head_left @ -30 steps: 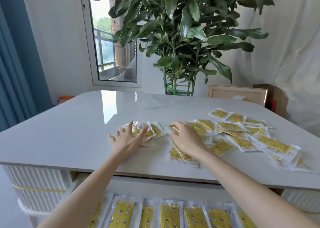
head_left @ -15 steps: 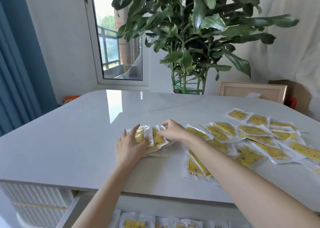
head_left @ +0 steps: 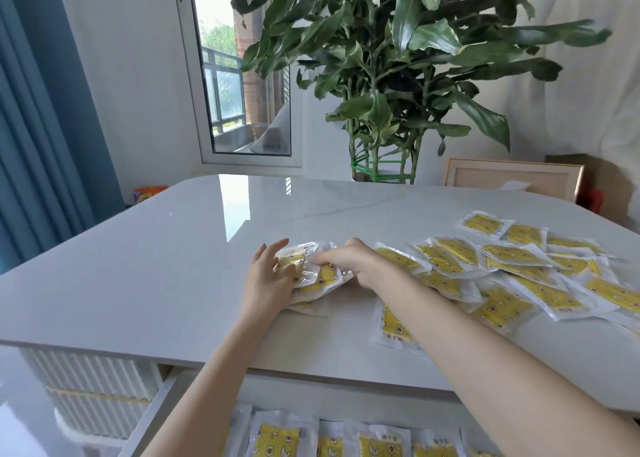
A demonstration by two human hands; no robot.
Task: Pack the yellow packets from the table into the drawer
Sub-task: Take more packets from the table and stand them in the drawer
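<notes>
Gathers a small stack of clear-wrapped yellow packets [head_left: 320, 276] between both hands, near the middle of the glossy white stone-look table [head_left: 156, 248]. Presses the left hand [head_left: 268, 280], fingers straight and close together, against the stack's left side. Curls the right hand [head_left: 349, 260] over the stack's top and right side, fingertips on the crinkled wrapper. Hands close together, parted only by the stack.

To the right of the stack, many loose yellow packets [head_left: 512, 269] spread and overlapping across the tabletop, one single flat packet [head_left: 393, 325] lying nearer the front edge, partly under the right forearm.

Below the front edge, a pulled-out white drawer [head_left: 152, 418] with a row of yellow packets [head_left: 277, 439] laid side by side inside.

Beyond the table, a tall leafy green plant [head_left: 398, 58], a white-framed window [head_left: 242, 75], a blue curtain [head_left: 34, 127] at far left and a pale wooden picture frame [head_left: 512, 179] at right.
</notes>
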